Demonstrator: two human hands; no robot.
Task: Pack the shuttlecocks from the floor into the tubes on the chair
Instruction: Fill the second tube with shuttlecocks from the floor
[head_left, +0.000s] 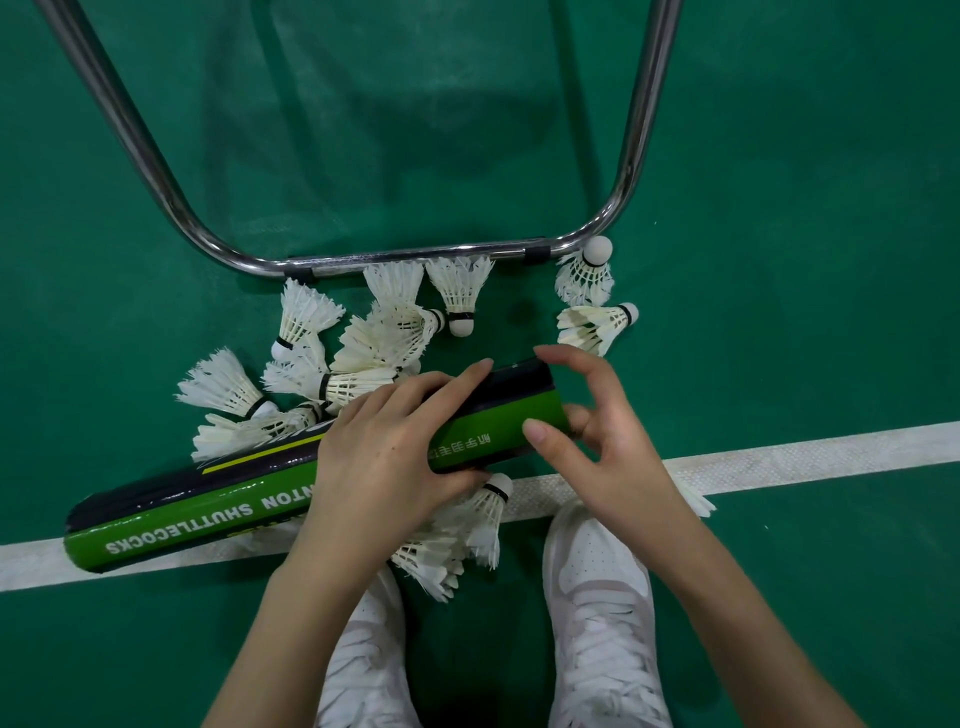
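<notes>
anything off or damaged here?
Shuttlecocks lie scattered on the green floor, some overlapping in a pile. One lies half hidden behind the right hand. Left hand holds the tube tilted. No clear damage.

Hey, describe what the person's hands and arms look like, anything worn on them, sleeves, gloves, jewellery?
Both forearms are bare as far as the frame shows, with no sleeves in view. The left hand and the right hand wear no gloves, and no rings, watch or bracelet can be seen. The fingers have short, plain nails with no visible polish. Below them, the person wears white lace-up sneakers.
</notes>
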